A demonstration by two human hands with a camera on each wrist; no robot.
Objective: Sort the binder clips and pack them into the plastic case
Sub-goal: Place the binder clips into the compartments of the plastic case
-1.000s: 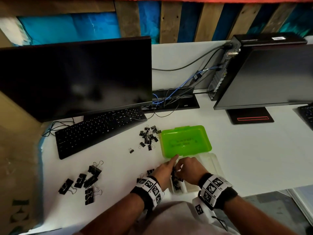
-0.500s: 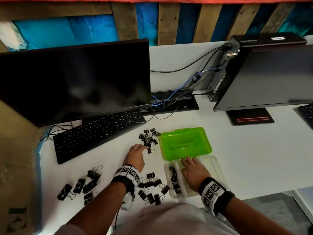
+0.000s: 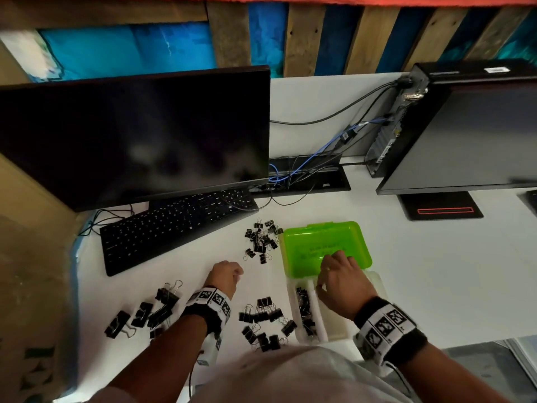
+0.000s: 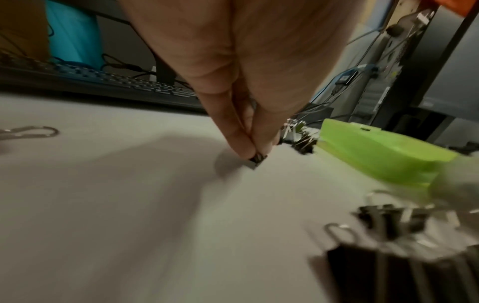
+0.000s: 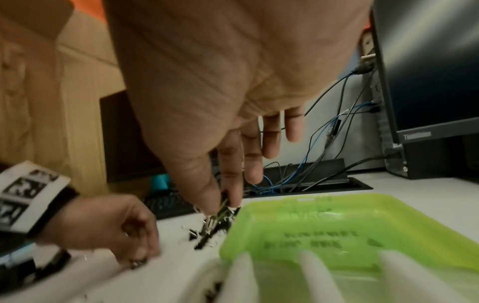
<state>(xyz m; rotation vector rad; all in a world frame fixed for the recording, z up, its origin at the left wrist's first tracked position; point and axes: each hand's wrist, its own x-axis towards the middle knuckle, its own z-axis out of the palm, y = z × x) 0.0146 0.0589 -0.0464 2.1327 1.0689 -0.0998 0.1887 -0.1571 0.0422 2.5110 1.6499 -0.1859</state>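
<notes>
The plastic case lies open, its green lid (image 3: 325,239) folded back and its clear divided base (image 3: 374,286) nearest me. Small black binder clips (image 3: 303,309) fill the leftmost compartment. My left hand (image 3: 236,271) is curled just above the table, left of the case, pinching one small clip (image 4: 256,160) between thumb and fingertips (image 4: 243,147). My right hand (image 3: 334,257) hovers over the base, its straight fingers reaching onto the lid's near edge. In the right wrist view its thumb and forefinger (image 5: 223,205) come close together, and whether they hold a clip is unclear.
A pile of small clips (image 3: 263,238) lies left of the lid. Medium clips (image 3: 264,324) sit left of the base and large clips (image 3: 145,312) farther left. A keyboard (image 3: 174,225) and monitor (image 3: 130,135) stand behind, with cables (image 3: 305,170) and a second monitor (image 3: 465,141) at the right.
My left hand reached out to the small pile, then curled and drew back a little with a clip pinched. My right hand slid forward from the base toward the lid.
</notes>
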